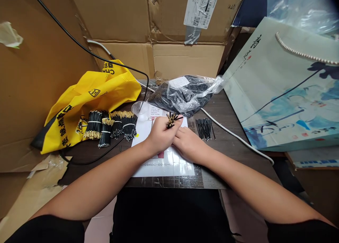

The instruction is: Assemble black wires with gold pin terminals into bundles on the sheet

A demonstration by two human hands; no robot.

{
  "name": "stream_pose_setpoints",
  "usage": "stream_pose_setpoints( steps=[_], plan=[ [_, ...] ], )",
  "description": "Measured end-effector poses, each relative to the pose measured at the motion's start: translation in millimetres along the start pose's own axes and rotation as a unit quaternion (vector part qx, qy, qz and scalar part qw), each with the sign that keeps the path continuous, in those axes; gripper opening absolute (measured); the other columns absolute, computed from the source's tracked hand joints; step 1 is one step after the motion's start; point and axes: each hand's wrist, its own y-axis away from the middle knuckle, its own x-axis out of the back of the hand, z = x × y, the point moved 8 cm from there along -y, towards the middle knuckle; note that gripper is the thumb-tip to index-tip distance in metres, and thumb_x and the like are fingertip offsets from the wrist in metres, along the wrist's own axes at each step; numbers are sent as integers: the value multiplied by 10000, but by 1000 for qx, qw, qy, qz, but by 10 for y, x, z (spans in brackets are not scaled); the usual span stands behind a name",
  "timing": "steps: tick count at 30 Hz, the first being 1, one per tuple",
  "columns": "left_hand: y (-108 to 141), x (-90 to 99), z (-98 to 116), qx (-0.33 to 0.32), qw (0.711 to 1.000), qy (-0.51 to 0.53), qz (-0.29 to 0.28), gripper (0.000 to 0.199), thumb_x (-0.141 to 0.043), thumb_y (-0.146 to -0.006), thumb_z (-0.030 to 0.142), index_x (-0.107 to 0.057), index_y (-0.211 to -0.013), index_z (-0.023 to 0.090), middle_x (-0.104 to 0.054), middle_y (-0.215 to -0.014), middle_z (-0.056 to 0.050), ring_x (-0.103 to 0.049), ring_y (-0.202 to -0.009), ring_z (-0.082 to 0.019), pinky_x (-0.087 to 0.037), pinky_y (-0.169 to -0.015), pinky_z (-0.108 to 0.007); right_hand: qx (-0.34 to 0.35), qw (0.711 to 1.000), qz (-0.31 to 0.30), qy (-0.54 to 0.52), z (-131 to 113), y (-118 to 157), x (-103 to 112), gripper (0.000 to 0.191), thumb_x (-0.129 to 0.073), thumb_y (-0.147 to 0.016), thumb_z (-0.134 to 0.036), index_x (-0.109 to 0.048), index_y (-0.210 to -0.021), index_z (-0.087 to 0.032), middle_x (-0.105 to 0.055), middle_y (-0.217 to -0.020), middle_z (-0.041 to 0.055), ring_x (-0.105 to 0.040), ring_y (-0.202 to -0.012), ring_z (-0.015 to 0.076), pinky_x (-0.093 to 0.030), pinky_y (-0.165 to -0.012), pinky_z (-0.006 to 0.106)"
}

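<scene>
My left hand (161, 135) is closed around a bunch of short black wires (171, 120), whose gold-coloured ends stick out at the top. My right hand (189, 142) presses against it from the right, its fingers curled; what they hold, if anything, is hidden. Both hands are over a printed white sheet (182, 168). Right of them lies a loose group of short black wires (204, 129). To the left sit several banded bundles of black wires (105, 132) with gold and silver ends.
A yellow bag (92, 91) lies at the left. Behind the hands is a clear plastic bag of black wires (185, 94). A large paper bag (286, 91) stands right. Cardboard (185, 59) closes the back. A white cable (233, 133) crosses the table's right side.
</scene>
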Motion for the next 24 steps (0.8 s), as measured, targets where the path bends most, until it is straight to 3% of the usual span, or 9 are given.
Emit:
stream_pose_setpoints(
  steps=[6,12,19,24],
  plan=[
    [-21,42,-9,11,1000,22,10,426,-510,-921,392,-363,-583,177,-315,-546,55,-299,-535,-72,-288,-538,-233,-93,995,-9,-41,143,7,27,200,-535,-955,-332,-622,-987,-155,-637,-978,103,-508,-900,223,-387,-768,361],
    [-35,69,-74,23,999,36,23,463,-519,-919,456,-347,-584,186,-300,-511,61,-271,-494,-70,-246,-481,-236,-91,994,-15,-61,120,-6,16,171,-482,-975,-256,-637,-973,-184,-632,-954,80,-501,-895,212,-364,-768,348],
    [-64,123,-148,34,993,93,59,477,-515,-918,488,-293,-613,197,-256,-535,65,-240,-476,-67,-210,-453,-236,-152,981,60,-107,353,44,237,137,-543,-942,-257,-651,-978,-181,-596,-950,68,-479,-900,203,-380,-810,341],
    [-54,96,-149,35,994,90,45,488,-521,-916,496,-312,-598,190,-259,-536,65,-242,-479,-63,-215,-452,-232,-187,975,24,-115,395,75,170,173,-634,-893,-369,-670,-943,-208,-602,-913,45,-477,-895,207,-353,-815,349]
  ],
)
